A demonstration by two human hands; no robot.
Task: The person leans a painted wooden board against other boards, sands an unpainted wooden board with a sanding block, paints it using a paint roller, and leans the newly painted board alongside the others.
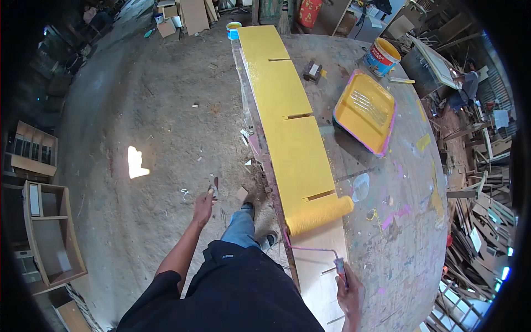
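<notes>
My right hand (pixel 349 290) is closed around the handle of a paint roller (pixel 319 214). The roller's yellow sleeve lies across a long slotted board (pixel 293 138). Above the roller the board is yellow; below it, bare pale wood shows. My left hand (pixel 204 207) hangs over the floor, left of the board, closed on a small tool with a dark blade (pixel 215 186). To the board's right rests a paint tray (pixel 366 110) coated in yellow, with pink edges.
The stained table (pixel 387 243) carries an open paint bucket (pixel 381 57) and a small dark block (pixel 312 71). Another paint can (pixel 233 30) is beyond the board's far end. Wooden cabinets (pixel 55 232) stand at left. A person (pixel 467 88) is at the far right.
</notes>
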